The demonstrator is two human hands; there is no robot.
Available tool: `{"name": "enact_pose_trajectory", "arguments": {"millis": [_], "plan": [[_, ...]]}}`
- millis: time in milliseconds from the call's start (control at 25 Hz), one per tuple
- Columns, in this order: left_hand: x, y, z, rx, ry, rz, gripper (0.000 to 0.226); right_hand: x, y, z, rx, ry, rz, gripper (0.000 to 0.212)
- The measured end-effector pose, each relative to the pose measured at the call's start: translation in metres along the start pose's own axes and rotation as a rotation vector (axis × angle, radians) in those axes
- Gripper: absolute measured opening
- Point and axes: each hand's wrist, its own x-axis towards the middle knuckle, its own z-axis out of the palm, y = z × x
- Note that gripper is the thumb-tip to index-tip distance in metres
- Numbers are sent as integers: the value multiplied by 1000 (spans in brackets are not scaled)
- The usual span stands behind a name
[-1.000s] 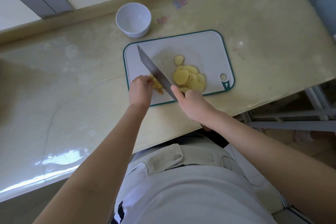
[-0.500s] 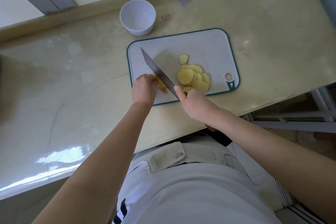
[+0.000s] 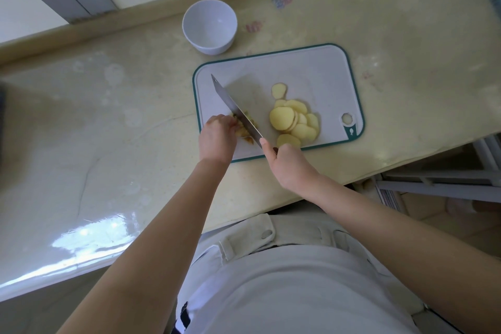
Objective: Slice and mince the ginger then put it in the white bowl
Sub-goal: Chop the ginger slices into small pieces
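Pinning a stub of ginger (image 3: 244, 131) to the board (image 3: 311, 68), the left hand (image 3: 217, 138) has its fingers curled down over the piece. The right hand (image 3: 287, 163) is wrapped round the handle of the knife (image 3: 235, 111), forefinger laid forward against the blade; the handle is mostly hidden in the fist. The blade runs slantwise from that fist toward the board's far left corner, edge down at the ginger, just beside the left fingertips.

From where I stand the ginger sits near the board's near left corner. Toward the near right corner lies a heap of overlapping slices (image 3: 294, 122), one lying apart on the far side. The bowl (image 3: 208, 27) stands on the counter (image 3: 108, 116) just beyond the board's far left corner, nothing in it that I can see.

Slicing looks nearly done, I'd say; mincing has not begun. Ginger is firm, fibrous and light, and its cut faces are wet, so a piece that small is apt to skid or roll under the knife. The best hold, to my mind, is from above with curled fingers, a flat face down, tips tucked back from the edge. The slices should be stiff enough to stack yet slick enough to slide apart; carrying the mince on the flat of the blade seems the easy way to the bowl.
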Motion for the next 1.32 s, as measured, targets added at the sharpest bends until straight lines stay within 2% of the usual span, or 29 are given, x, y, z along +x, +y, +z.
{"name": "enact_pose_trajectory", "arguments": {"millis": [200,320,480,880,1040,1160,1320], "plan": [[-2,0,-1,1,5,18,16,1,2,1,9,11,-2,54],[-4,0,0,12,19,7,18,1,2,-2,10,21,-7,45],[-10,2,1,7,31,4,20,6,7,-5,53,76,11,59],[-11,0,-1,-114,-19,-47,27,0,3,-13,101,117,-11,65],[-10,-5,3,-164,-25,-79,27,-4,2,-14,101,112,-2,80],[-10,-5,3,-165,-26,-94,25,-9,-1,-13,84,101,-18,79],[-8,-1,1,-124,-17,-104,21,-17,-5,-10,18,115,-17,65]]}}
